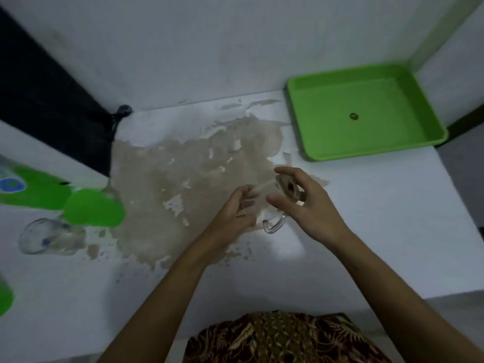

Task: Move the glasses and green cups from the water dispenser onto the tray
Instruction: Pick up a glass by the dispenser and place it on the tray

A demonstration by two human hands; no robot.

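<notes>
White tabletop [366,231] fills most of the view, with a wide brownish patch [188,174] across its middle where the surface looks peeled or stained. Dark panel [47,100] runs diagonally at upper left against the pale wall. Green tray [309,121] sits at the far right corner of the table, close to the wall, with only a small dark spot [353,116] on its floor. At left edge, the water dispenser top [28,189], green with a blue-and-white mark; just beside it a green cup [93,208], seen bottom-up as a flat green disc (blurred, rim not clear). Below that a clear glass [49,235] lying or tilted toward the camera, near the cup; cannot tell whether they touch. Another green shape [4,297] cut off at the lower left edge. Patterned brown garment [282,336] at bottom centre. Both bare forearms reach forward over the stain. Between the hands, a clear glass mug [275,203], held above the table, well apart from the tray; its handle [275,225] hangs downward. Left hand [235,213] has fingers curled closed around the mug's near side. Right hand [306,203] grips the mug from the other side, thumb and fingers wrapped loosely about its rim end.
</notes>
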